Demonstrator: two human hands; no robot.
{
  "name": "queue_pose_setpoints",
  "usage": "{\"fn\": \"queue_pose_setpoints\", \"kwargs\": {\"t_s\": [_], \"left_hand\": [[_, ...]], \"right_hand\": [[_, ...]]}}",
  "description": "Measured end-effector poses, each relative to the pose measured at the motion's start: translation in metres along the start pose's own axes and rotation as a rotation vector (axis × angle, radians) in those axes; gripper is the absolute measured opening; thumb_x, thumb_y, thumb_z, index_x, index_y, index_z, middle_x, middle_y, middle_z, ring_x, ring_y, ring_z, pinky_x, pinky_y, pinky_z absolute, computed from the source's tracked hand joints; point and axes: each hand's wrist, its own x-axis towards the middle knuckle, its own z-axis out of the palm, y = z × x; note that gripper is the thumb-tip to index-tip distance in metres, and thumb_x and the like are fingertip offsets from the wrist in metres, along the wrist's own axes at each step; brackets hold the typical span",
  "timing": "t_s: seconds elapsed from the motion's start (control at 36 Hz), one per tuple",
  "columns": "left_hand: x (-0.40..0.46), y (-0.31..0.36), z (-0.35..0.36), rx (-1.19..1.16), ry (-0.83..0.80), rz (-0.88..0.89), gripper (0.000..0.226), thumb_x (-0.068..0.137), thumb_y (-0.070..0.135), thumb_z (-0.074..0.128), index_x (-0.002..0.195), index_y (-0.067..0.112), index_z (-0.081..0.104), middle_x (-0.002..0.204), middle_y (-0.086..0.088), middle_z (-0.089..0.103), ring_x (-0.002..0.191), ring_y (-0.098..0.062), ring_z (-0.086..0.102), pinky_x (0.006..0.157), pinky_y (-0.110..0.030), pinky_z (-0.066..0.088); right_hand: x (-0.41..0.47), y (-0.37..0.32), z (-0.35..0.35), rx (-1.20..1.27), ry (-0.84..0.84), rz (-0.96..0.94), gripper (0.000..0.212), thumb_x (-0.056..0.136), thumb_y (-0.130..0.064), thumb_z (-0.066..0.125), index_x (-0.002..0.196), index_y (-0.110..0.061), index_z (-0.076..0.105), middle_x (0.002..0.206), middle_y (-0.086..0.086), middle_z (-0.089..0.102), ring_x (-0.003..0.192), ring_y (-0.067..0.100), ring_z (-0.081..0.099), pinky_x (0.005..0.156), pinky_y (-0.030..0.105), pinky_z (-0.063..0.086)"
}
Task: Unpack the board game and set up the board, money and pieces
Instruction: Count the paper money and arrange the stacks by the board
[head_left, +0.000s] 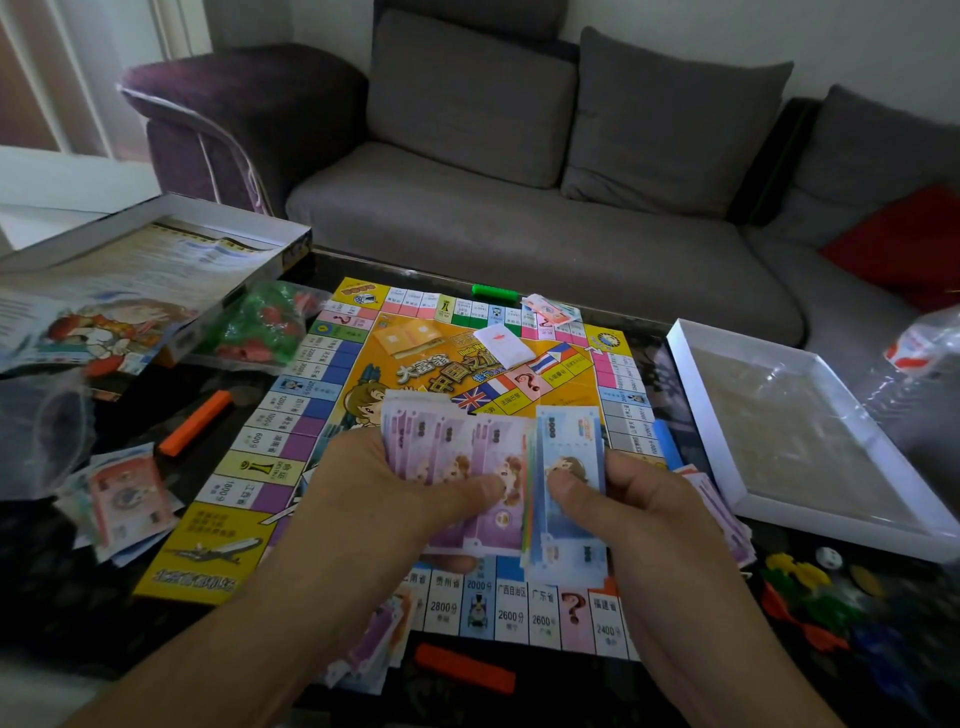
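Low in the middle of the frame, both hands hold play money above the game board (322, 415), which lies unfolded flat on the dark desk (62, 597). The left hand (395, 488) grips a fan of purple notes (457, 441), thumb pressed on top and fingers curled beneath. The right hand (618, 493) pinches a blue note (569, 447) standing just beside the purple fan, thumb on its face; thin coloured edges of more notes show between the two.

At the frame's upper left sits the open box lid (156, 275) with printed sheets in it, and just right of it a clear bag of red and green pieces (260, 327). An orange bar (195, 423) lies on the desk left of the board, with a loose pile of notes (124, 504) lower left. On the board's far part rest a white card stack (506, 345) and a few pink notes (550, 309); a green bar (493, 292) lies at its far edge. A blue bar (667, 441) lies along the right edge, a red-orange bar (465, 667) below the near edge. At right stands the white box tray (727, 467); below it, coloured tokens (810, 597) and a white die (828, 558). A grey sofa (519, 234) fills the background.
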Motion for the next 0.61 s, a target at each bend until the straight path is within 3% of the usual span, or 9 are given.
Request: {"fn": "queue_pose_setpoints", "kwargs": {"t_s": [0.08, 0.22, 0.33, 0.42, 0.5, 0.61], "left_hand": [[-0.0001, 0.0007, 0.0007, 0.009, 0.002, -0.003, 0.019, 0.076, 0.008, 0.087, 0.093, 0.011, 0.080, 0.082, -0.009, 0.081, 0.072, -0.030, 0.079, 0.060, -0.045, 0.065], [0.0014, -0.0002, -0.0003, 0.021, -0.033, 0.005, 0.019, 0.075, 0.013, 0.088, 0.092, 0.015, 0.081, 0.083, -0.008, 0.081, 0.072, -0.030, 0.079, 0.066, -0.047, 0.064], [0.0006, -0.0029, 0.0004, -0.016, -0.107, -0.020, 0.016, 0.085, 0.016, 0.080, 0.101, 0.018, 0.081, 0.090, -0.007, 0.081, 0.079, -0.028, 0.080, 0.065, -0.041, 0.066], [0.0015, -0.0048, 0.0008, -0.065, -0.142, -0.067, 0.015, 0.093, 0.016, 0.072, 0.106, 0.018, 0.080, 0.097, -0.009, 0.081, 0.085, -0.030, 0.080, 0.067, -0.043, 0.066], [0.0027, -0.0048, -0.0004, -0.089, -0.154, -0.101, 0.016, 0.096, 0.013, 0.069, 0.110, 0.014, 0.077, 0.100, -0.010, 0.081, 0.088, -0.033, 0.079, 0.075, -0.048, 0.064], [0.0025, -0.0029, -0.0005, -0.092, -0.185, -0.115, 0.018, 0.098, 0.009, 0.066, 0.112, 0.012, 0.076, 0.102, -0.012, 0.080, 0.090, -0.035, 0.079, 0.082, -0.054, 0.062]], "right_hand": [[-0.0006, -0.0006, -0.0009, -0.001, 0.005, -0.001, 0.028, 0.100, -0.021, 0.067, 0.091, -0.041, 0.083, 0.097, 0.001, 0.082, 0.088, 0.029, 0.080, 0.086, 0.058, 0.063], [-0.0006, -0.0017, -0.0014, -0.009, 0.026, -0.007, 0.029, 0.100, -0.021, 0.066, 0.090, -0.041, 0.083, 0.094, 0.001, 0.082, 0.085, 0.028, 0.080, 0.083, 0.057, 0.064], [-0.0017, -0.0023, -0.0007, -0.028, 0.047, -0.018, 0.032, 0.101, -0.022, 0.066, 0.087, -0.046, 0.082, 0.093, -0.001, 0.082, 0.085, 0.027, 0.079, 0.083, 0.057, 0.064], [-0.0030, -0.0028, -0.0009, -0.035, 0.057, -0.014, 0.033, 0.100, -0.020, 0.067, 0.085, -0.045, 0.083, 0.092, -0.002, 0.082, 0.084, 0.025, 0.079, 0.083, 0.057, 0.064], [-0.0021, -0.0019, -0.0032, -0.057, 0.053, -0.001, 0.028, 0.101, -0.019, 0.067, 0.084, -0.033, 0.084, 0.091, -0.002, 0.082, 0.082, 0.023, 0.080, 0.083, 0.055, 0.064], [-0.0025, -0.0019, -0.0023, -0.100, 0.047, -0.027, 0.035, 0.101, -0.022, 0.066, 0.081, -0.046, 0.082, 0.089, -0.006, 0.081, 0.081, 0.020, 0.079, 0.082, 0.053, 0.065]]}}
